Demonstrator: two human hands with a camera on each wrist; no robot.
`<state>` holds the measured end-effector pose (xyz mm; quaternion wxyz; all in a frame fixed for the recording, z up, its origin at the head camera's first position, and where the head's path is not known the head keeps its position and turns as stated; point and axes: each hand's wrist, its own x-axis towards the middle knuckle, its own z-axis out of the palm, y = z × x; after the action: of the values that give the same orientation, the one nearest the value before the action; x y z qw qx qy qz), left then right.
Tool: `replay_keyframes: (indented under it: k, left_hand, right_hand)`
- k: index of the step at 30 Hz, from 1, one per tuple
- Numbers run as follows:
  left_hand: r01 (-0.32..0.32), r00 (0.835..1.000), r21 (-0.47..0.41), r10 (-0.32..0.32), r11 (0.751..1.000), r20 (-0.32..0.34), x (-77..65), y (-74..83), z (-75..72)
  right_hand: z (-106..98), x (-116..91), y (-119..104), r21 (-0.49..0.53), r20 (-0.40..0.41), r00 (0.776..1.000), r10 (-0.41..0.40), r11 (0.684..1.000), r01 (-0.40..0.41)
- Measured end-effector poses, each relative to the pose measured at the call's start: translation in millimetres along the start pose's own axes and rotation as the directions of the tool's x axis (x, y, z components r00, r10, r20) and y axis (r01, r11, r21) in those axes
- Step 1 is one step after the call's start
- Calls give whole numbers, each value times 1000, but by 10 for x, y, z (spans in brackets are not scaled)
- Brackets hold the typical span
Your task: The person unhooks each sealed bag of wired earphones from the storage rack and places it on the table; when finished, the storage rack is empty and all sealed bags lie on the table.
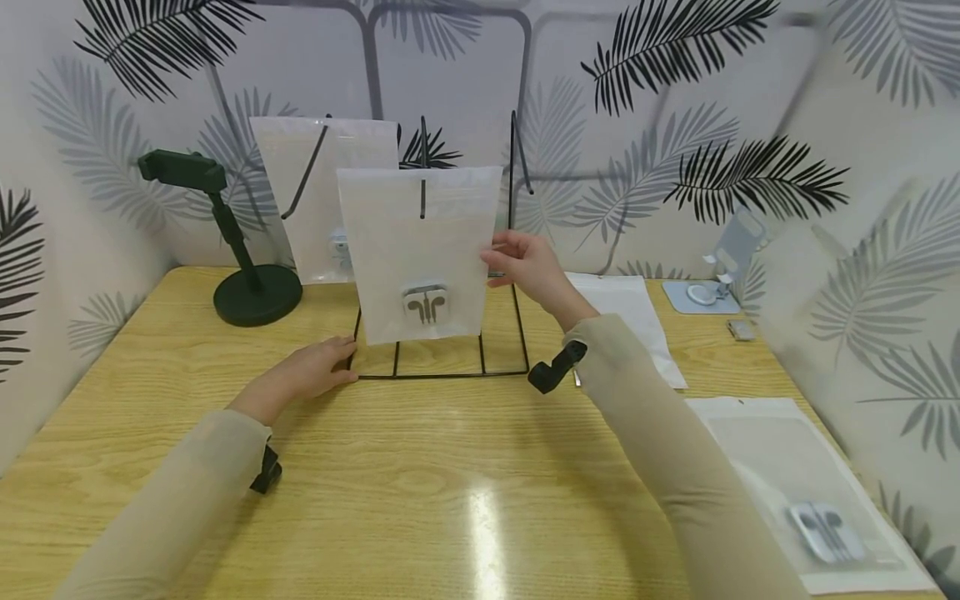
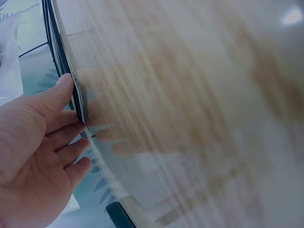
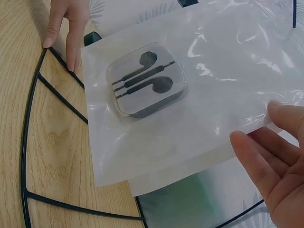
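A white plastic pouch [image 1: 390, 250] hangs from the middle hook of a black wire display rack [image 1: 438, 377]. Inside it shows a clear case of earphones [image 3: 147, 80]. My right hand [image 1: 525, 267] is at the pouch's right edge, thumb and fingertips touching it and spread apart; a second pouch layer shows behind in the right wrist view. My left hand [image 1: 307, 371] holds the front left corner of the rack's base, thumb and fingers on either side of the wire. Another pouch [image 1: 300, 183] hangs on the left hook.
A dark green phone stand [image 1: 257, 296] stands left of the rack. To the right lie a white pouch [image 1: 630, 317] and, nearer, a pouch [image 1: 750, 433] with an earphone case. A pale phone stand [image 1: 701, 296] and a small grey object [image 1: 740, 330] sit at the back right.
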<state>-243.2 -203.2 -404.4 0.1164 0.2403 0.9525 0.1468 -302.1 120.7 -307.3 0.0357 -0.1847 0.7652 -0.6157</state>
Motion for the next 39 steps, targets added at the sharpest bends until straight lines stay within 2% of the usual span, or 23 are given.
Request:
replay_keyframes:
  k: [11, 28, 39]
  left_hand:
    - [3, 1000, 0, -3, 1000, 0, -2, -7, -3]
    - [-7, 1000, 0, 7, 1000, -8, -14, 7, -11]
    - [-9, 1000, -9, 9, 1000, -5, -29, 34, -22]
  right_hand:
    - [13, -52, -20, 70, -29, 999, -43, 997, 45]
    - [-3, -166, -71, 33, -55, 994, -96, 995, 98]
    - [-50, -294, -103, -53, -21, 986, -163, 985, 161]
